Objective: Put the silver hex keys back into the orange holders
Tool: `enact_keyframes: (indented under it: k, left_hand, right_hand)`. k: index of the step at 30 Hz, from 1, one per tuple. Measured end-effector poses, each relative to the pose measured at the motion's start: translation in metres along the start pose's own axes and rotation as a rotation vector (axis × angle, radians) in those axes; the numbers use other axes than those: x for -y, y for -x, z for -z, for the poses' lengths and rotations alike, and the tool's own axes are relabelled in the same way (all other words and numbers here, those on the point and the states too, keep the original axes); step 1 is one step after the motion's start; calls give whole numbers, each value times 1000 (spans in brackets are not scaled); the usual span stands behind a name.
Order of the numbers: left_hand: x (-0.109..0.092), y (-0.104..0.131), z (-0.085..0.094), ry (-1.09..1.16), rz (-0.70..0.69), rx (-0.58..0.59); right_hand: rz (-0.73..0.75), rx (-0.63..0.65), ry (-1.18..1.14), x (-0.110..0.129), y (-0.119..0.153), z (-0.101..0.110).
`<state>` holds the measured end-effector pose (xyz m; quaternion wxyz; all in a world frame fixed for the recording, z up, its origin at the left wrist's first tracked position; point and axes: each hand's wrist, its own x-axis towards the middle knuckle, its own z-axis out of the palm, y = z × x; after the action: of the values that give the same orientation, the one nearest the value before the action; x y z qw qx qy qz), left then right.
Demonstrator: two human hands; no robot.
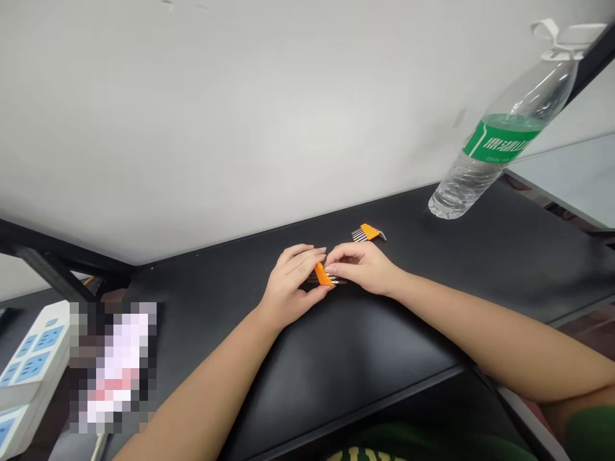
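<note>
On a black tabletop point(202, 301), the left hand point(287, 285) grips an orange holder point(323, 275) of metal rods point(339, 281), best kept steady as the right hand's point(368, 267) nearly closed fingertips work; whether they pinch 1 rod is unclear. A 2nd orange holder point(369, 232) lies just beyond, left of a water bottle point(502, 137).

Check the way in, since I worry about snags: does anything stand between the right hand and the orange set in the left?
Nothing visible does: the right hand has its fingertips at the metal bars of the orange set held by the left hand. The second set and bottle are outside that gap.
</note>
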<state>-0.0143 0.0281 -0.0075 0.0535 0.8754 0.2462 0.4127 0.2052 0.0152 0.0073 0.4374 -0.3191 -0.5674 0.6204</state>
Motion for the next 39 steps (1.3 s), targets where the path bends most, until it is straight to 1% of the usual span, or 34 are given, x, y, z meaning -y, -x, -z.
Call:
enact_keyframes:
  k: [2,5,6,7,8,9,10,12,13,15,16,18,21,26,29,32,35,37,39]
  left_hand:
    - [-1,0,-1,0,-15,-9]
    - [-1,-1,-2,-9,-42,-38]
    - [-1,-1,-1,-12,-46,-43]
    - [0,-1,-1,-15,-43,-47]
    - [0,-1,-1,-18,-31,-48]
    - [1,0,0,-26,-4,-51]
    - [1,0,1,-38,36,-55]
    - [1,2,3,-77,133,-73]
    - [1,2,3,-97,177,-85]
    - [1,4,3,-125,227,-107]
    - [0,4,3,-132,235,-112]
    - [1,4,2,-136,234,-113]
    - [1,4,1,-139,216,-113]
    - [1,3,0,-138,214,-94]
    - [1,3,-1,-125,221,-61]
    - [1,4,-1,-106,237,-12]
    - [1,5,0,-112,253,-4]
    - [0,5,0,-119,259,-12]
    - [-1,5,0,-115,264,-10]
  right_hand:
    - [-78,32,-122,-2,-1,1]
    - [-237,110,-340,-4,-3,1]
    - [-270,122,-372,-4,-4,1]
    - [-282,112,-356,-3,-5,2]
    - [-268,82,-274,-1,-5,3]
    - [-224,35,-120,1,-5,6]
    - [-155,-17,91,3,-5,9]
    - [18,-81,616,7,-4,17]
    - [88,-59,840,9,-3,21]
    - [150,20,1136,10,-1,28]
    - [156,64,1223,9,0,30]
    - [148,124,1313,7,0,31]
    - [140,170,1334,4,-2,28]
    - [105,189,1363,9,0,22]
    - [55,221,1412,11,6,18]
    - [47,224,1427,11,11,14]
    - [100,165,1311,14,10,15]
    - [182,77,1206,17,8,16]
    - [282,-39,1122,20,7,17]
